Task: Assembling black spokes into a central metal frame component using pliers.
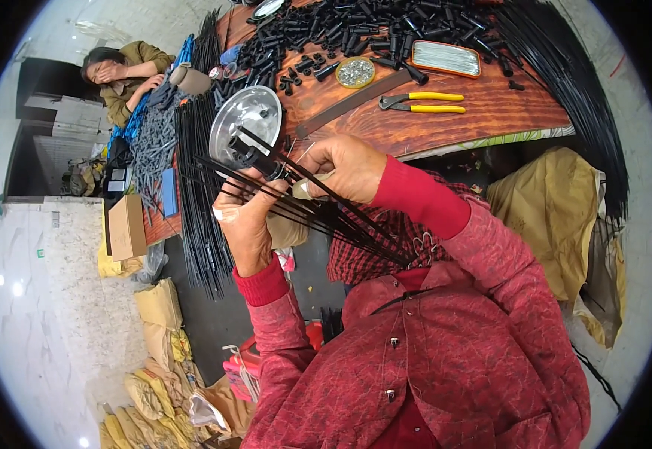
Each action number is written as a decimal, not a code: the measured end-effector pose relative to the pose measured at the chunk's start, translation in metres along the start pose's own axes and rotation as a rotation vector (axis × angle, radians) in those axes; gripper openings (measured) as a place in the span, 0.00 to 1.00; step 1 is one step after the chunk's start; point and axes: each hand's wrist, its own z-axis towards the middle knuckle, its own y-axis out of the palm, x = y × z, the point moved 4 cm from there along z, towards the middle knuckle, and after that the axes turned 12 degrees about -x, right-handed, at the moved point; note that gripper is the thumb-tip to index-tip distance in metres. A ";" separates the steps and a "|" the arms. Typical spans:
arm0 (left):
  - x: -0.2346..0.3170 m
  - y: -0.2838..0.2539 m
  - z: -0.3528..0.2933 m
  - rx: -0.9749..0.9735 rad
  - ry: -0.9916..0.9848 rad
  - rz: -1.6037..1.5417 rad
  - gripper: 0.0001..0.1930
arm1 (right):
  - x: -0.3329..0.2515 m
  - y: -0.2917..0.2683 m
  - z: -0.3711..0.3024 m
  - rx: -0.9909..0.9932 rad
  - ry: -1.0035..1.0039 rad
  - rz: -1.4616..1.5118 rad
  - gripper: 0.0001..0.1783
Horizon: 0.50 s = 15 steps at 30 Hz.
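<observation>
My left hand is closed round a black plastic tube-shaped part and several thin black rods. The rods fan out from that part toward my lap. Close against its right side, my right hand is pinched shut, its thumb wrapped in pale tape. A thin pale wire sticks up beside those fingertips; the exact grip is partly hidden. Just behind my left hand stands a clear plastic bowl with a few small black pieces inside.
On the wooden table lie yellow-handled pliers, a flat metal bar, a yellow dish of small metal bits, a tray of wires and heaped black tubes. Rod bundles hang over both edges. Another person sits at left.
</observation>
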 end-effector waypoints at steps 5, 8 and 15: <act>-0.003 0.000 0.002 -0.036 0.024 -0.025 0.15 | -0.004 -0.004 -0.002 0.024 0.035 0.131 0.15; -0.003 0.000 0.003 -0.043 0.027 -0.008 0.15 | -0.007 -0.004 -0.005 0.035 -0.006 0.113 0.15; 0.002 0.003 0.002 -0.069 0.032 -0.017 0.14 | -0.005 -0.005 -0.005 0.041 0.067 0.021 0.16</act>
